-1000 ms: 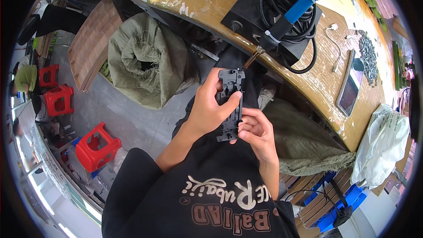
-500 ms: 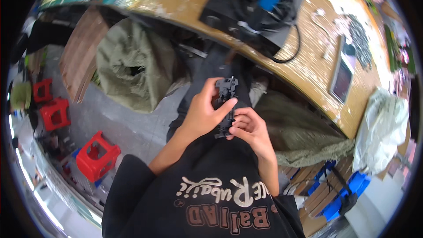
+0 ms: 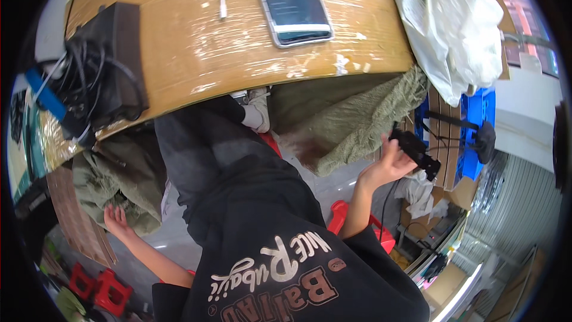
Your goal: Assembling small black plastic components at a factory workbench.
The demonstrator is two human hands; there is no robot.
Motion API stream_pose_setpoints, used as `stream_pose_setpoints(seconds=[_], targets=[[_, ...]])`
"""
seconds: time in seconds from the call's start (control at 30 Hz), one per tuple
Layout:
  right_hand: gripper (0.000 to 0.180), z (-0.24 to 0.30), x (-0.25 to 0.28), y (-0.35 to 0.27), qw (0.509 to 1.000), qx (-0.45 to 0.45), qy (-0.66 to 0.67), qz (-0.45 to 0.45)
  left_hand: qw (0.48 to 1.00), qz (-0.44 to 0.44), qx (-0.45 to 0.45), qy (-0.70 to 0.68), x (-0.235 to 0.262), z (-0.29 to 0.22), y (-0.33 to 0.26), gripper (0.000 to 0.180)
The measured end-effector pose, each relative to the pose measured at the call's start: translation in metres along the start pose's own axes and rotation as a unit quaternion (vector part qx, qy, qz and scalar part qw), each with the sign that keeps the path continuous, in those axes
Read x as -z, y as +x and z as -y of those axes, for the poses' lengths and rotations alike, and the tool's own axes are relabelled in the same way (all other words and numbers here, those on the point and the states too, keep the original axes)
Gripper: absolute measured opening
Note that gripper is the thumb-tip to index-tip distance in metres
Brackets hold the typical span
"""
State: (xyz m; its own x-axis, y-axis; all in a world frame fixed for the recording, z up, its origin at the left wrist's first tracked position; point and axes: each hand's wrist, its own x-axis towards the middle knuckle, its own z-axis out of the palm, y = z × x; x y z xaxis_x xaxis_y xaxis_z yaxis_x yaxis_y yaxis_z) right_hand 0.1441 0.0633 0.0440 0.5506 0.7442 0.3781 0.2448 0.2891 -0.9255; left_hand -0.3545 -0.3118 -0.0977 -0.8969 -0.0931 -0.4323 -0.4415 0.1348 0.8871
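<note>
One left hand (image 3: 117, 222) is seen with fingers loosely parted at an olive sack (image 3: 134, 170); contact cannot be determined. On the wooden table (image 3: 179, 42), a phone (image 3: 293, 3) is laid. By the right hand (image 3: 384, 170), a black plastic part (image 3: 418, 152) is gripped, left of a blue crate (image 3: 485, 110).
</note>
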Motion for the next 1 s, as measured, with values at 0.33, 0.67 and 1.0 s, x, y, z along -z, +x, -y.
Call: stream_pose_setpoints(seconds=[0.33, 0.67, 1.0], targets=[[0.028, -0.116, 0.031, 0.037, 0.942, -0.321, -0.054, 0.075, 0.983, -0.064, 0.149, 0.083, 0.085, 0.075, 0.146, 0.029], [0.029, -0.068, 0.028, 0.044, 0.972, -0.208, -0.056, 0.097, 0.956, 0.067, 0.130, 0.256, 0.073, 0.121, 0.147, 0.028], [0.018, 0.052, -0.090, 0.077, 0.931, 0.222, -0.194, 0.215, 0.863, -0.129, -0.015, 0.488, 0.034, 0.178, 0.161, 0.042]])
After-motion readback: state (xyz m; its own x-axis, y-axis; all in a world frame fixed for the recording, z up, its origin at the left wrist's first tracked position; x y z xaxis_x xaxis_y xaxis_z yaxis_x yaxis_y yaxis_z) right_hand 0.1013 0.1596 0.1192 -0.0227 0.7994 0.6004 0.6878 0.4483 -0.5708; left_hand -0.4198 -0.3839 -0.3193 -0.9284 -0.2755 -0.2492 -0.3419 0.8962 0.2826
